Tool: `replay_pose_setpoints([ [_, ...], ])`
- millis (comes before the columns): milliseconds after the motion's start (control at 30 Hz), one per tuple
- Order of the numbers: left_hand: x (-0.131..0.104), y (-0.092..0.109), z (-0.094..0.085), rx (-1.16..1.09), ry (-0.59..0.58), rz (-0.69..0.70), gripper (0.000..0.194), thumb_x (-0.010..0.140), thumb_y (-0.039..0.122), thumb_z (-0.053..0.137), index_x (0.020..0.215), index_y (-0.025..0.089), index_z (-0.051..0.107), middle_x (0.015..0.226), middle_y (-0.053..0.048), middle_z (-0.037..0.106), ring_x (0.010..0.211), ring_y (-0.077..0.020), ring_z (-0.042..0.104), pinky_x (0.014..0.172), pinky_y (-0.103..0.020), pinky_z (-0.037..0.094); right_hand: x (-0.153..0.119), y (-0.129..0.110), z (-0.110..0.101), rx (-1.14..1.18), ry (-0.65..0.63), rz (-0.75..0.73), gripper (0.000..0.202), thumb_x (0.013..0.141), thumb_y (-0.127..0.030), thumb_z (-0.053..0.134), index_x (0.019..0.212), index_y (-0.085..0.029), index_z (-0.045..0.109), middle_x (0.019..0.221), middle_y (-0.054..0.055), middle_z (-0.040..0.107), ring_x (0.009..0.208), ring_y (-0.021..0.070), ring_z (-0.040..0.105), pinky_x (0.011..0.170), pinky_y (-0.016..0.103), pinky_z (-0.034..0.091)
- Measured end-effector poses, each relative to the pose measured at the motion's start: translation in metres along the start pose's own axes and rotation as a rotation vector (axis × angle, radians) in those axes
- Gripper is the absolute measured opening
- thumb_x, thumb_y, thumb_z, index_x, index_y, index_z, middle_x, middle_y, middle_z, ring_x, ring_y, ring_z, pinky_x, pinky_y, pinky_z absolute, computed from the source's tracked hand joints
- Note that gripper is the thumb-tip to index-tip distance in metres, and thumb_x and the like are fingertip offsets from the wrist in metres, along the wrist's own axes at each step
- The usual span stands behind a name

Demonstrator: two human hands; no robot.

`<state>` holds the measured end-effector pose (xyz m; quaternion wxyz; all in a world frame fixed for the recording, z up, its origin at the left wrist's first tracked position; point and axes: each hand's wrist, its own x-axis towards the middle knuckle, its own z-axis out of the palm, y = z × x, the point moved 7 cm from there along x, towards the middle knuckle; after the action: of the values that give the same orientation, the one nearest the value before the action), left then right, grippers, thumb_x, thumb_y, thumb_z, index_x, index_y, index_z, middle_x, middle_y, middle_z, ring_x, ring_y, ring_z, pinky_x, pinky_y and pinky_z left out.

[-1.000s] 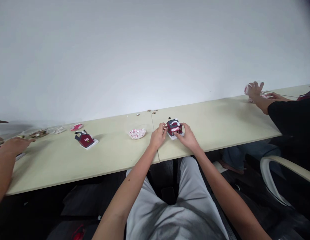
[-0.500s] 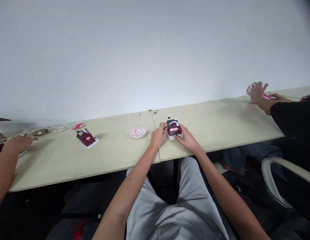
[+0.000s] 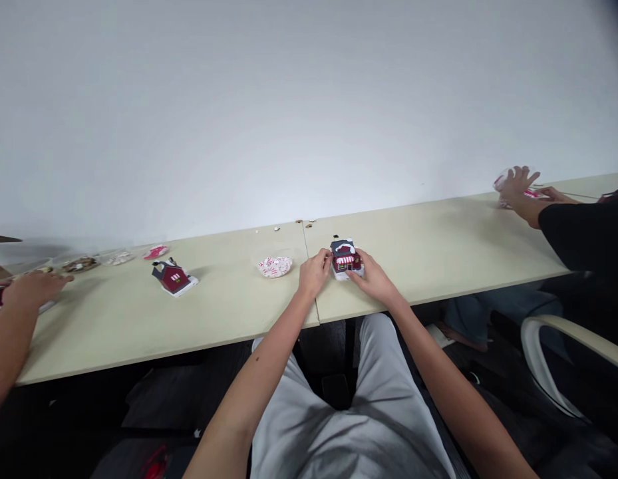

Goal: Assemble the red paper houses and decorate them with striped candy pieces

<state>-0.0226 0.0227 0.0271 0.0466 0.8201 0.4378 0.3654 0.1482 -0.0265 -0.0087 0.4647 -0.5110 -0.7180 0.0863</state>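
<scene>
On the pale surface (image 3: pixel 229 306), a dark-roofed red house (image 3: pixel 175 279) stands left of some red-and-white pieces (image 3: pixel 275 267), then comes the left hand (image 3: pixel 314 272), fingers bunched beside the snow-trimmed house (image 3: pixel 344 258), whether gripping anything I cannot tell, while the right hand (image 3: pixel 374 278) holds that house's right side in its fingers.

Table (image 3: pixel 428 243) runs across the frame's middle, wall (image 3: pixel 309 106) behind. Just right of frame centre, a model house (image 3: pixel 344 261) sits on the table between left hand (image 3: pixel 314 273) and right hand (image 3: pixel 376 276). Filled container (image 3: pixel 275 267) left of these; second house (image 3: pixel 175 279) farther left.
</scene>
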Motion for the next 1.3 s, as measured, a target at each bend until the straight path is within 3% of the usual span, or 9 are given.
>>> replay_pose_setpoints([
  [633, 0.003, 0.0, -0.001, -0.181, 0.005, 0.014, 0.019, 0.097, 0.027, 0.047, 0.106, 0.024, 0.064, 0.104, -0.003, 0.074, 0.096, -0.0198, 0.069, 0.086, -0.031, 0.051, 0.001, 0.004, 0.001, 0.008, 0.022, -0.028, 0.067, 0.091, -0.044, 0.061, 0.148, -0.021, 0.036, 0.147, 0.016, 0.048, 0.135, 0.0318, 0.048, 0.112, 0.05, 0.04],
  [1067, -0.004, 0.019, 0.0, -0.252, -0.057, 0.219, 0.022, 0.097, 0.029, 0.048, 0.117, 0.023, 0.056, 0.107, -0.005, 0.069, 0.102, -0.0196, 0.065, 0.092, -0.033, 0.049, -0.001, 0.0, -0.008, 0.07, 0.062, 0.138, 0.071, 0.085, -0.053, 0.067, 0.14, -0.019, 0.039, 0.127, 0.016, 0.062, 0.111, 0.0311, 0.063, 0.094, 0.045, 0.051],
  [1300, -0.003, 0.019, 0.001, -0.242, -0.046, 0.232, 0.02, 0.097, 0.033, 0.05, 0.112, 0.02, 0.055, 0.1, -0.006, 0.068, 0.097, -0.0214, 0.063, 0.091, -0.036, 0.048, -0.002, -0.003, -0.009, 0.057, 0.051, 0.152, 0.069, 0.086, -0.055, 0.065, 0.139, -0.019, 0.039, 0.127, 0.016, 0.062, 0.109, 0.0315, 0.064, 0.092, 0.046, 0.051],
])
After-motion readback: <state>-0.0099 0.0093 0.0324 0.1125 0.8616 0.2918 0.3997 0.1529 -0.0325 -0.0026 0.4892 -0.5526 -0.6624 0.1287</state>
